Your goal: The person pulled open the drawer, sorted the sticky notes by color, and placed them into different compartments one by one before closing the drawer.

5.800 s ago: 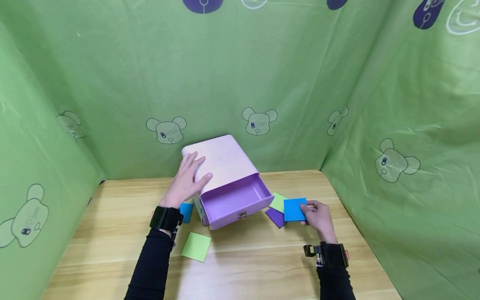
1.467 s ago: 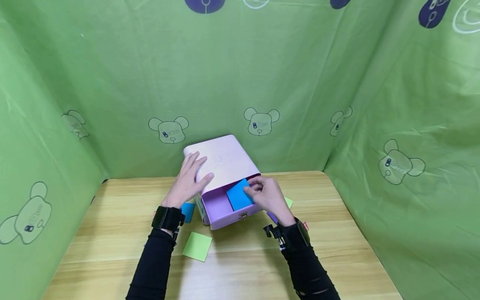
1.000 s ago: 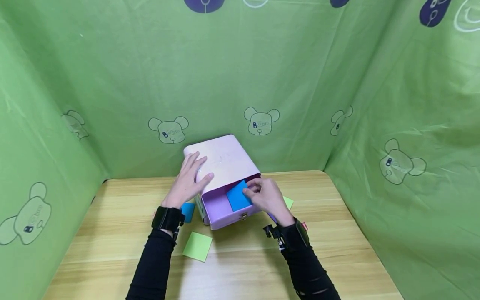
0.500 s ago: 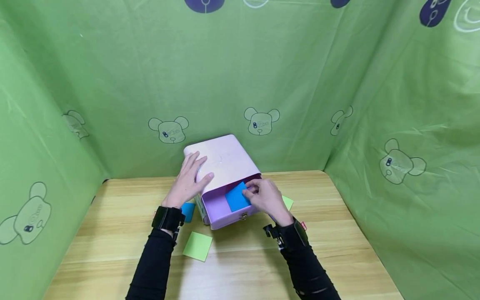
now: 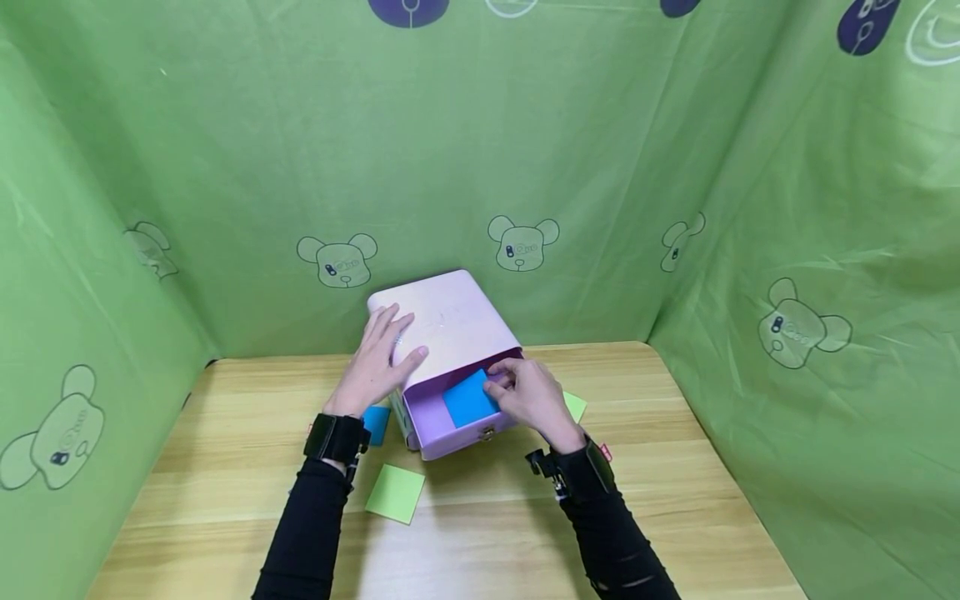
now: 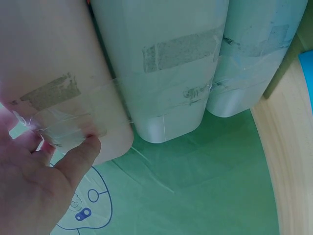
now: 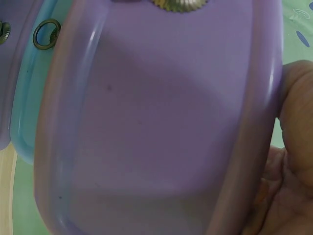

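Observation:
A small drawer cabinet [image 5: 450, 321] with a pale pink top stands at the back of the table, its purple drawer [image 5: 430, 425] pulled out. My left hand [image 5: 371, 367] rests, fingers spread, on the cabinet's left side and top edge. In the left wrist view that hand [image 6: 44, 181] touches the pink unit [image 6: 58, 93] with its thumb. A blue square card [image 5: 468, 400] lies low in the drawer. At the card's right corner my right hand [image 5: 534, 398] pinches it between thumb and forefinger. The drawer front [image 7: 156, 112] hides most of that hand [image 7: 296, 132] in the right wrist view.
On the wooden table [image 5: 480, 542] lie a lime green card [image 5: 395, 493] in front, another blue card [image 5: 376, 425] by my left wrist and a partly hidden green card [image 5: 575, 406] beyond my right hand. Green cloth walls [image 5: 435, 167] enclose the table's back and sides.
My right hand has carried the blue card from the right of the cabinet into the drawer. Lately the card has sunk flatter and shifted slightly left. My left hand has stayed in place.

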{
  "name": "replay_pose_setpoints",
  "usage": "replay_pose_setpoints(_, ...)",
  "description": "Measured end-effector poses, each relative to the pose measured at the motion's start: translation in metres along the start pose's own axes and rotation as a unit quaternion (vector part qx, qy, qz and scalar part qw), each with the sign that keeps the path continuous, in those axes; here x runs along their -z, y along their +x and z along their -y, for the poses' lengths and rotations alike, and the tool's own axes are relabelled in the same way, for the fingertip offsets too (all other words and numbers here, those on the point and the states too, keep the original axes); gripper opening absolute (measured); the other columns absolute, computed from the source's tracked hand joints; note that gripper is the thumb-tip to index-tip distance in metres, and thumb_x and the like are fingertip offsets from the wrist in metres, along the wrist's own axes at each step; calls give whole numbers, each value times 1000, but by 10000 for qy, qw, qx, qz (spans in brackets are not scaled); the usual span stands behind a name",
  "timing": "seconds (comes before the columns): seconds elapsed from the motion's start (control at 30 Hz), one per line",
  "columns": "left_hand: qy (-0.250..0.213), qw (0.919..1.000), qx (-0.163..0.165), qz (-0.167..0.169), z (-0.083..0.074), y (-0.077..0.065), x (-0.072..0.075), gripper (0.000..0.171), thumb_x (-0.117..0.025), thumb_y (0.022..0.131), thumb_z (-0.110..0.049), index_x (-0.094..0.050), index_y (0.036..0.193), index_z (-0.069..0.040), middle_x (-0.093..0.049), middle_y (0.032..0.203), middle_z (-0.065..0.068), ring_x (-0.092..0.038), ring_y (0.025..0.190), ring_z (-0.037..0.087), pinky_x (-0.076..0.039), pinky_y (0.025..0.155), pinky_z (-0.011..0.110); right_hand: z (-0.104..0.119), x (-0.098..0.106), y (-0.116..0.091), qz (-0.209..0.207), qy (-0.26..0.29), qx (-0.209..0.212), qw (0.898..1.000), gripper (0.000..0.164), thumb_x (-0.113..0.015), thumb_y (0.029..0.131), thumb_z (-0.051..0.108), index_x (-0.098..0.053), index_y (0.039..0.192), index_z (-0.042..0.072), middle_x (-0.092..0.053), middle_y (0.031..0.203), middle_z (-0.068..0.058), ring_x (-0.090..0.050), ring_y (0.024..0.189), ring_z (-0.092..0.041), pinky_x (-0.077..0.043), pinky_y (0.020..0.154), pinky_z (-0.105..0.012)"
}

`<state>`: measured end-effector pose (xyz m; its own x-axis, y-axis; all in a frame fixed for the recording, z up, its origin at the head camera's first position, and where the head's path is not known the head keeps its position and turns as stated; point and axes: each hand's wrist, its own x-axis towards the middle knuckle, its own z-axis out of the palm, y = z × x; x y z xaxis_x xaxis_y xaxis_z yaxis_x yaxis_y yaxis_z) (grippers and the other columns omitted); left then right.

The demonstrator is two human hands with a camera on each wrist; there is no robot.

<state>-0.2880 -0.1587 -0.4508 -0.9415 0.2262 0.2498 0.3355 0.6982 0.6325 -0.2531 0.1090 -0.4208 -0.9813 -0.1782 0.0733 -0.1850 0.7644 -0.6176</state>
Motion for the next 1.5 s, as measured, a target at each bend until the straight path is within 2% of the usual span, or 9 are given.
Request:
replay_pose_setpoints(0.33,-11,10000,59,28,-1,-1,0,73,-52,99,-58,-31,160,-24,-8,174,2,-3,162,24,-25,123,66,1,0,-1,64,-54,-49,10000,26,-76,90,26,-74,111,11,-80,95,-2,-73,86,-16,-55,75,-31)
replay_pose_setpoints(0.8,-40,10000,47,14,0,0,0,72,-52,99,-58,-31,160,-25,-8,174,1,-3,162,23,-27,122,67,2,2,-2,164,85,-109,9998,29,-76,90,32,-73,112,14,-79,95,-1,-71,83,-14,-54,75,-31)
replay_pose_setpoints(1.13,-60,9999,89,6,1,-1,0,72,-52,99,-59,-31,160,-26,-8,174,0,-3,162,23,-27,122,68,8,7,-6,484,315,452,9973,22,-74,92,23,-74,110,11,-74,92,0,-65,81,-11,-53,73,-27)
replay_pose_setpoints(1.3,-85,9999,94,-23,2,-1,-1,72,-52,98,-59,-31,160,-26,-8,174,0,-4,162,23,-27,121,68,9,10,-5,717,536,861,9923,23,-73,93,18,-73,113,7,-73,95,-2,-64,84,-12,-54,74,-25)
replay_pose_setpoints(1.5,-104,9999,131,-18,2,0,-2,73,-52,98,-60,-31,160,-27,-8,174,-1,-3,162,23,-27,121,68,8,18,-4,934,678,1360,9840,28,-70,95,18,-70,120,5,-72,98,-2,-64,88,-14,-55,77,-24)
